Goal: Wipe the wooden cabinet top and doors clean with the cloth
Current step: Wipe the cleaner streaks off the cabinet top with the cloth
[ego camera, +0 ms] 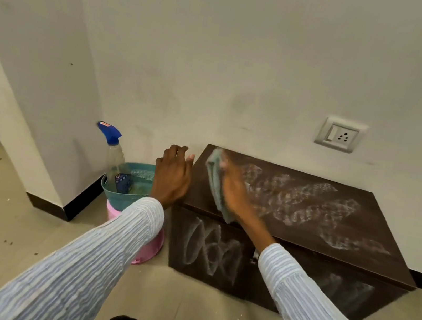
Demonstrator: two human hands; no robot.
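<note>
A low dark-brown wooden cabinet (pixel 328 250) stands against the wall, with white chalky scribbles across its top and on both front doors. My right hand (pixel 235 191) presses a folded teal cloth (pixel 215 185) flat on the left part of the top; both look motion-blurred. My left hand (pixel 173 174) rests against the cabinet's left end near the top edge, fingers spread and holding nothing.
A teal basket (pixel 118 193) holding a spray bottle (pixel 116 158) with a blue trigger sits on a pink stool (pixel 148 244) just left of the cabinet. A wall socket (pixel 339 136) is above the cabinet. A wall corner juts out at left; tiled floor lies in front.
</note>
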